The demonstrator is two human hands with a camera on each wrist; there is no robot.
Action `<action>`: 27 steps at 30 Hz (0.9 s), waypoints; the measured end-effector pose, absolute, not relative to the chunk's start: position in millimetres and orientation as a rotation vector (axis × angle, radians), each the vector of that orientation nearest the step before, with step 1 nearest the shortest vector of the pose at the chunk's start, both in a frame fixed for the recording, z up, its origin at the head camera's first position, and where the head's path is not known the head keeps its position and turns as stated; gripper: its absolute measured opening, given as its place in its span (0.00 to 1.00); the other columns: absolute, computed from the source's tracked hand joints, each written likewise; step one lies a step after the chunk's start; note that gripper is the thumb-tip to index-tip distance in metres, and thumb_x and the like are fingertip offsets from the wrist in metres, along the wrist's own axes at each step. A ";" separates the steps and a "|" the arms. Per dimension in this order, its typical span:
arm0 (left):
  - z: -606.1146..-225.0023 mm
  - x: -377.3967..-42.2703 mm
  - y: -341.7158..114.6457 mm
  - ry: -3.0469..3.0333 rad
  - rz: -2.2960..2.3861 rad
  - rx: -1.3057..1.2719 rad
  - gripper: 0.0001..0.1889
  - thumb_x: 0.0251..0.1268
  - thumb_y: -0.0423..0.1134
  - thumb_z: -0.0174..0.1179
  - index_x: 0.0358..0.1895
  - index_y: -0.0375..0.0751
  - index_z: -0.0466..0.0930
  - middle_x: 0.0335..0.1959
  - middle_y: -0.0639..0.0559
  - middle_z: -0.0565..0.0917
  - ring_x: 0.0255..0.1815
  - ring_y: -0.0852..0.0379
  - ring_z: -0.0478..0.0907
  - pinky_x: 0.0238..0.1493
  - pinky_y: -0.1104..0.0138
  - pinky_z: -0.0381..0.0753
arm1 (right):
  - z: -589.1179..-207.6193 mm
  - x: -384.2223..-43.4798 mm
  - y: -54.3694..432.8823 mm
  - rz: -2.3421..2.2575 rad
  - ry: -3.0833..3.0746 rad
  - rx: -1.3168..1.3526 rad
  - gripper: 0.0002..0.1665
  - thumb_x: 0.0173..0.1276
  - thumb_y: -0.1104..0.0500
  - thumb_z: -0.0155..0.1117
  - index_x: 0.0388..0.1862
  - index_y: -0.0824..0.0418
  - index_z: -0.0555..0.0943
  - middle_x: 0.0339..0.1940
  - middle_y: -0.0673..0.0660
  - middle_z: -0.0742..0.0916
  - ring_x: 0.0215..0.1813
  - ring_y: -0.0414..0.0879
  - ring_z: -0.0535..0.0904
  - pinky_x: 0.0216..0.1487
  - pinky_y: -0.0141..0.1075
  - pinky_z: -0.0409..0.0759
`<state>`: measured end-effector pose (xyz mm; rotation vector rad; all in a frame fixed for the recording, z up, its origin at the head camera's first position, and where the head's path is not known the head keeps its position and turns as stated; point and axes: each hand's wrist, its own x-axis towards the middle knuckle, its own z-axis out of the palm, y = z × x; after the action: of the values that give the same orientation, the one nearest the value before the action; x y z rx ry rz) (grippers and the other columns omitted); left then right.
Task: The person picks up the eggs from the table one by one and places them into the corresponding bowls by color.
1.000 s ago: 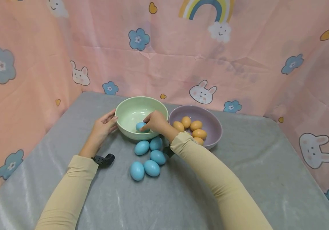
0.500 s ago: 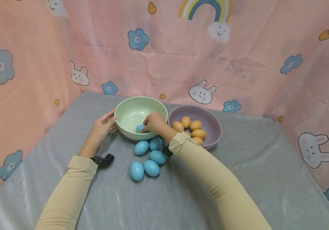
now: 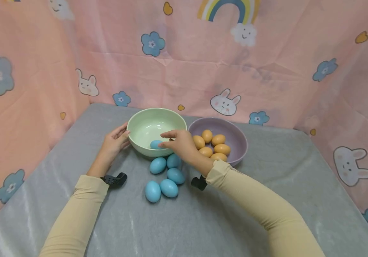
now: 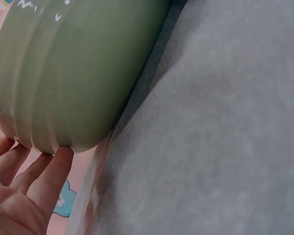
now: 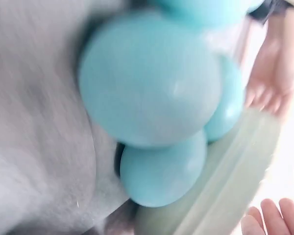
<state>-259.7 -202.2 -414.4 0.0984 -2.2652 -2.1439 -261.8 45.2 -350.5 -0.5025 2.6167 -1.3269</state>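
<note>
A pale green bowl (image 3: pixel 143 125) holds one blue egg (image 3: pixel 155 144) near its front wall. My left hand (image 3: pixel 112 143) rests on the bowl's left side. In the left wrist view its fingertips touch the ribbed outer wall. Over the front right of the bowl is my right hand (image 3: pixel 184 145), thumb and fingers apart beside the blue egg. The right wrist view has its fingers (image 5: pixel 274 218) spread with nothing between them. Several more blue eggs (image 3: pixel 169 188) lie on the grey cloth just in front of the bowl.
A purple bowl (image 3: pixel 239 139) with several orange-yellow eggs (image 3: pixel 222 149) stands close to the green bowl's right side. Grey cloth (image 3: pixel 132 228) covers the table. A pink printed curtain (image 3: pixel 184 78) hangs behind and at both sides.
My right hand has let go of the blue egg in the green bowl, and its fingers have spread. It has moved slightly right. The left hand stays at the bowl.
</note>
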 end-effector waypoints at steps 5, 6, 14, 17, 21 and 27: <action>-414.3 -259.4 -203.9 -2.271 -2.153 0.095 0.30 0.79 0.43 0.50 0.79 0.46 0.55 0.80 0.48 0.58 0.77 0.48 0.63 0.63 0.70 0.80 | -346.7 -238.9 59.1 -1.446 2.545 -0.427 0.25 0.61 0.56 0.76 0.57 0.62 0.85 0.58 0.58 0.87 0.62 0.54 0.82 0.61 0.40 0.85; -414.1 -259.4 -203.9 -2.272 -2.154 0.096 0.30 0.79 0.43 0.50 0.79 0.46 0.55 0.80 0.48 0.58 0.77 0.48 0.63 0.63 0.71 0.80 | -346.8 -235.4 62.0 -1.469 2.535 -0.412 0.25 0.61 0.57 0.76 0.57 0.61 0.84 0.58 0.58 0.87 0.61 0.54 0.82 0.61 0.40 0.85; -413.2 -259.6 -203.2 -2.276 -2.151 0.111 0.30 0.78 0.44 0.51 0.79 0.47 0.55 0.80 0.48 0.59 0.77 0.49 0.64 0.64 0.70 0.80 | -353.9 -216.5 82.9 -1.607 2.492 -0.389 0.26 0.59 0.60 0.76 0.57 0.61 0.84 0.59 0.59 0.87 0.62 0.52 0.82 0.62 0.34 0.83; -413.0 -259.9 -202.9 -2.270 -2.163 0.123 0.30 0.78 0.44 0.51 0.79 0.47 0.55 0.80 0.48 0.59 0.76 0.48 0.65 0.64 0.70 0.80 | -358.1 -211.6 90.8 -1.630 2.503 -0.389 0.25 0.59 0.61 0.76 0.57 0.62 0.84 0.57 0.59 0.87 0.61 0.54 0.83 0.61 0.33 0.84; -413.4 -260.5 -202.9 -2.247 -2.189 0.134 0.30 0.78 0.42 0.51 0.79 0.46 0.56 0.80 0.48 0.59 0.75 0.47 0.66 0.61 0.73 0.81 | -362.9 -206.2 99.2 -1.663 2.489 -0.429 0.25 0.59 0.62 0.76 0.56 0.67 0.84 0.56 0.63 0.87 0.61 0.57 0.82 0.61 0.35 0.84; -414.3 -260.4 -203.5 -2.238 -2.187 0.132 0.30 0.78 0.41 0.51 0.78 0.45 0.56 0.80 0.47 0.59 0.76 0.48 0.65 0.61 0.72 0.81 | -369.7 -198.2 105.3 -1.671 2.420 -0.395 0.27 0.58 0.63 0.76 0.57 0.68 0.83 0.57 0.64 0.87 0.62 0.57 0.82 0.64 0.40 0.83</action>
<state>-260.4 -203.5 -414.3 0.1321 -2.2381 -2.1869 -198.2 105.3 -369.7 -0.3949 2.4205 -1.6713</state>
